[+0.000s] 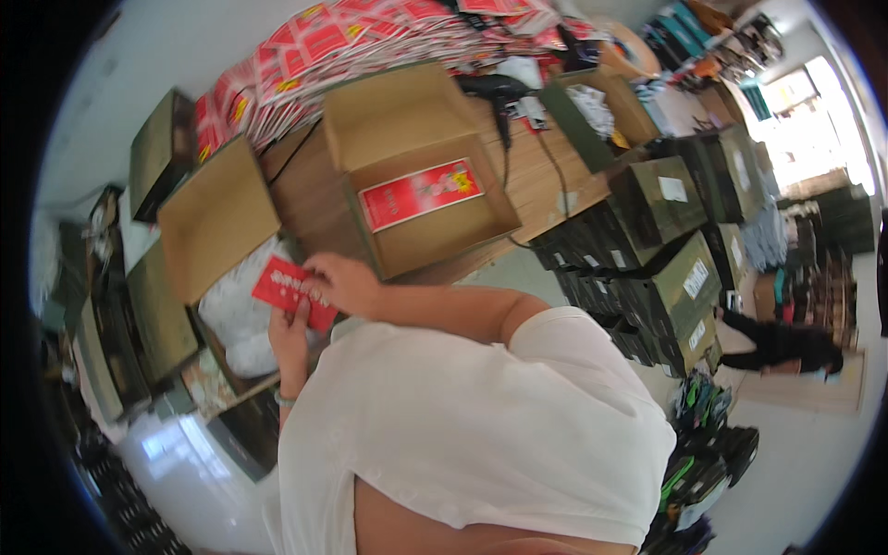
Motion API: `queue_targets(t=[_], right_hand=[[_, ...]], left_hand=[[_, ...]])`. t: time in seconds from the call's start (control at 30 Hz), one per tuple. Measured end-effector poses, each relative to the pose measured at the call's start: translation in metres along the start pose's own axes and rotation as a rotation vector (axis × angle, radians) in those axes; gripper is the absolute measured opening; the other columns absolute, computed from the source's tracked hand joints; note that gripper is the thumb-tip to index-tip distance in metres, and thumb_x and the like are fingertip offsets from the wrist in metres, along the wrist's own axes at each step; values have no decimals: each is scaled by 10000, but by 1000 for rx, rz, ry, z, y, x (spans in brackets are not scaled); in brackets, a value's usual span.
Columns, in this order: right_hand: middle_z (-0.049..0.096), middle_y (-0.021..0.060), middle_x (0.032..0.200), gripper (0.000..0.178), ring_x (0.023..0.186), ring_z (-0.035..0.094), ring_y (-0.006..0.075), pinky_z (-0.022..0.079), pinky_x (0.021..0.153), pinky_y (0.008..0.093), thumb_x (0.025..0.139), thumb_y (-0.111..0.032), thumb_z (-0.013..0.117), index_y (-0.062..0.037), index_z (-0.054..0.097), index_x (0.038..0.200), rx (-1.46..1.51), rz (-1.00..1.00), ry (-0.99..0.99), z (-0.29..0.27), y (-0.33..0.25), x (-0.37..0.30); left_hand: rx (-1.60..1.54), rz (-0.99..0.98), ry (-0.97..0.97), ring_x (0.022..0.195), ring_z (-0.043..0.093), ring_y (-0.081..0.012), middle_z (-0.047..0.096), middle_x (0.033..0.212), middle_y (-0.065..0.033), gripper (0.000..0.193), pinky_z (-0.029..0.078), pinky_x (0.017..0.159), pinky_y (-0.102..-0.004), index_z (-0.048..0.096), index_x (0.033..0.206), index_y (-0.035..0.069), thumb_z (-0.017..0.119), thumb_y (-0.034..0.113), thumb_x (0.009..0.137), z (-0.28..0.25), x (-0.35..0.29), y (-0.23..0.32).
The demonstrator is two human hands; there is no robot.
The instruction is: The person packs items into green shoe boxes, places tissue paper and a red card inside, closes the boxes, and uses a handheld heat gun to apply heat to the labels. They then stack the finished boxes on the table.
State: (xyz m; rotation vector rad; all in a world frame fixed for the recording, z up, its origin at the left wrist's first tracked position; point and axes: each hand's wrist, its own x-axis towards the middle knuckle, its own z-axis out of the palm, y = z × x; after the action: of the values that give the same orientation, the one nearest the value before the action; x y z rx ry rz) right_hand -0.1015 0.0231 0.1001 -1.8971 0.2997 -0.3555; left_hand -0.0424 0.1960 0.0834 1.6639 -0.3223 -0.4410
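Observation:
Both of my hands hold a small red card (277,282) with white print, in front of my body at the left of the table. My left hand (289,338) pinches its lower side, while my right hand (344,282) grips its upper right edge and covers part of it. Just beyond them, an open cardboard box (435,254) with its lid raised stands on the table. A red and white printed leaflet (421,192) lies flat inside it. Left of my hands, another open box (222,217) holds crumpled white paper (245,305).
Stacks of red printed leaflets (314,55) line the table's (310,199) far side. A black hair dryer (499,90) with a cord lies near them. Dark green boxes (661,277) are piled at the right, more (153,310) at the left. A person (782,342) in black is farther off right.

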Motion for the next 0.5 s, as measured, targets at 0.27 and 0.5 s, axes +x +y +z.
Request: queue_targets(t=[0.27,0.5], right_hand=[[601,161,1104,357,989,600,248,493,866,359,951,-173,588,-14,542,1268,-212,151,120,-53,86,-26],[597,104,1035,295,724,607,132,529,626,264,971,-95,550,-22,556,1256,-65,300,163,-74,107,-52]], left_hand=[[500,137,387,863,653,-229,689,955,-126,180,504,785,-328,621,1113,39,603,98,943,-158,-31,-13],[977,148,0,851,635,-339,671,849,-128,115,497,719,-428,673,921,83,621,38,830,-159,-65,15]])
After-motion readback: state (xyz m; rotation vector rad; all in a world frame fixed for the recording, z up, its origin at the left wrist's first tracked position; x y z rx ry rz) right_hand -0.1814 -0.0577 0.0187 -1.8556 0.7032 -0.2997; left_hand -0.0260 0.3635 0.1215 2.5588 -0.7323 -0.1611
